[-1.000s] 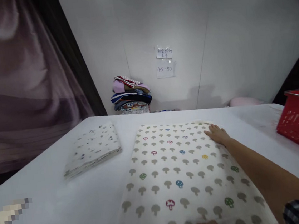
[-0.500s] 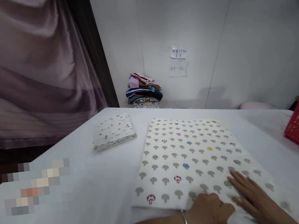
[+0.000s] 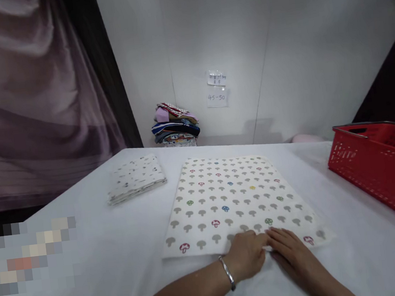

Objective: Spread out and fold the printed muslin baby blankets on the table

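A white cloth [image 3: 240, 214] printed with grey and coloured mushrooms lies flat on the white-covered table. My left hand [image 3: 248, 254], a silver bracelet at its wrist, is closed on the middle of the cloth's near edge, fingers curled. Right beside it, my right hand [image 3: 289, 251] rests its outstretched fingers on the same edge; its thumb is partly hidden. Farther left sits a folded white cloth [image 3: 136, 176] with a small dark print, apart from both hands.
A red plastic basket [image 3: 381, 165] stands at the table's right side. Beyond the far table edge rises a stack of folded fabrics [image 3: 175, 126] against the wall, near two paper labels [image 3: 217, 97]. A mauve curtain [image 3: 28, 105] hangs at left. Something on the left is pixelated.
My right hand has moved left along the near edge, up against my left hand. The view has shifted right, bringing more of the red basket into sight. The cloth still lies flat.
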`<state>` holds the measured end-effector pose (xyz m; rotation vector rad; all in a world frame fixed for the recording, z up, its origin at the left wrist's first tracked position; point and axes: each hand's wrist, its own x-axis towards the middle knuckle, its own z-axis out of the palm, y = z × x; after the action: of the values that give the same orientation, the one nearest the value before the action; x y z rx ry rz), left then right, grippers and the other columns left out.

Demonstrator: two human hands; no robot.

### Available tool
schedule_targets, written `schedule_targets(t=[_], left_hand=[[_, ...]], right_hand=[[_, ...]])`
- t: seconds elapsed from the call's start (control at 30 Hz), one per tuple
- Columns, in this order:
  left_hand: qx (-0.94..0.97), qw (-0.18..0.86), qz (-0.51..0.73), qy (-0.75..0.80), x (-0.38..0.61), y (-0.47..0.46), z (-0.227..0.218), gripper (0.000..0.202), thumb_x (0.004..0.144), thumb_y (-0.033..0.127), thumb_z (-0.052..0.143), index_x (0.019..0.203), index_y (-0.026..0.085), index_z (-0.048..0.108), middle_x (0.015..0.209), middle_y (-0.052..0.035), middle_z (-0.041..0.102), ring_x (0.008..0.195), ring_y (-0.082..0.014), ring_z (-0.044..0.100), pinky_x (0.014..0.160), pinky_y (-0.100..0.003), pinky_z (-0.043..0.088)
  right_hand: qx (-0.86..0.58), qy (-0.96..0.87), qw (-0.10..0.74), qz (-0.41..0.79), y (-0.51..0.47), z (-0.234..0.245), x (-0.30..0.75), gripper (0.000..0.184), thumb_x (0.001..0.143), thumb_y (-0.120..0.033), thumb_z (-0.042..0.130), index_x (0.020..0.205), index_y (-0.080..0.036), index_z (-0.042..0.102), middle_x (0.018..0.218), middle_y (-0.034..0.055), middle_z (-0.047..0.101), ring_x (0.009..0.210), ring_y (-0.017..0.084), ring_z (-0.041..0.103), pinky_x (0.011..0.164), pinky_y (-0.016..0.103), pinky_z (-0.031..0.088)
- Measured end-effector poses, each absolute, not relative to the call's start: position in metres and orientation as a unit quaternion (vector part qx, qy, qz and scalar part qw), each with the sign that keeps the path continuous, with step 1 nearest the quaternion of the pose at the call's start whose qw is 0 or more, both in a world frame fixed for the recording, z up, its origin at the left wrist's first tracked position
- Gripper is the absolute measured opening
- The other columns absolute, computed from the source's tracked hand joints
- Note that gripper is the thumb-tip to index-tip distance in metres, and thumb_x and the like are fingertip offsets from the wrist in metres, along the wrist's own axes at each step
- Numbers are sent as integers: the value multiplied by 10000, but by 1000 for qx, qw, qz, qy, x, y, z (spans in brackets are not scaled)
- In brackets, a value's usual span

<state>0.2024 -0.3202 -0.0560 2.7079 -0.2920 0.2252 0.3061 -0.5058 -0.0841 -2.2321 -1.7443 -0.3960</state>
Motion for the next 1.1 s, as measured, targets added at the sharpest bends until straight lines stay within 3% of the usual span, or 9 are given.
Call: schedule_targets(t=[0.1, 0.23, 0.5, 0.63, 0.73, 0.83, 0.97, 1.1], left_hand=[[974, 188, 71, -104, 200, -321, -53, 290, 828, 162, 447, 1105, 240, 478, 961, -26, 627, 868, -196, 562, 712, -316, 435], [976, 159, 86, -125, 195, -325, -50, 266, 850, 123, 429, 1095, 214, 478, 993, -24, 617, 909, -191, 533, 758, -316, 417], [988, 94, 79, -97, 169, -305, -45, 343, 768, 12, 448, 1046, 206, 497, 1019, -34, 577, 916, -195, 492, 791, -336, 403], [986, 113, 98, -69, 140, -274, -43, 390, 750, -12, 418, 1050, 213, 524, 1034, -30, 592, 916, -187, 502, 817, -343, 415], [982, 134, 116, -59, 120, -244, -36, 335, 773, 55, 440, 1039, 223, 552, 1041, -33, 612, 934, -188, 529, 840, -347, 434], [978, 130, 159, 26, 111, -204, -28, 246, 844, 220, 450, 1055, 230, 575, 1078, -49, 625, 1004, -206, 549, 887, -369, 446], [943, 120, 202, 237, 116, -145, -24, 398, 850, 431, 418, 1127, 189, 570, 1231, -94, 564, 1125, -260, 511, 935, -406, 438], [899, 149, 164, 377, 134, -101, -26, 594, 820, 516, 388, 1261, 128, 476, 1306, -131, 508, 1062, -281, 557, 874, -405, 465]], right_hand=[[-785, -583, 175, -116, -496, -73, 299, 273, 918, -212, 445, 1124, -249, 621, 1167, 72, 615, 1087, 217, 548, 905, 378, 460], [-797, -560, 194, -120, -502, -66, 298, 283, 893, -202, 462, 1121, -248, 624, 1121, 80, 619, 1027, 222, 565, 871, 373, 473], [-832, -500, 161, -180, -585, -102, 342, 447, 812, -158, 445, 1217, -289, 582, 1234, 59, 588, 1107, 256, 552, 910, 459, 455], [-862, -440, 218, -129, -622, -109, 352, 454, 787, -207, 409, 1184, -285, 615, 1274, 38, 563, 1153, 259, 530, 944, 467, 451], [-893, -339, 288, -74, -630, -97, 362, 400, 815, -363, 427, 1128, -249, 648, 1276, 47, 563, 1151, 259, 533, 959, 420, 454], [-920, -223, 321, -23, -617, -80, 385, 483, 820, -498, 434, 1155, -206, 624, 1212, 71, 608, 1072, 262, 584, 902, 365, 489], [-945, -159, 282, 39, -576, -59, 433, 518, 841, -428, 438, 1257, -138, 543, 1144, 87, 643, 971, 228, 627, 842, 304, 492], [-962, -150, 219, 63, -523, -45, 483, 485, 847, -320, 472, 1267, -87, 530, 1047, 99, 681, 922, 213, 645, 805, 285, 488]])
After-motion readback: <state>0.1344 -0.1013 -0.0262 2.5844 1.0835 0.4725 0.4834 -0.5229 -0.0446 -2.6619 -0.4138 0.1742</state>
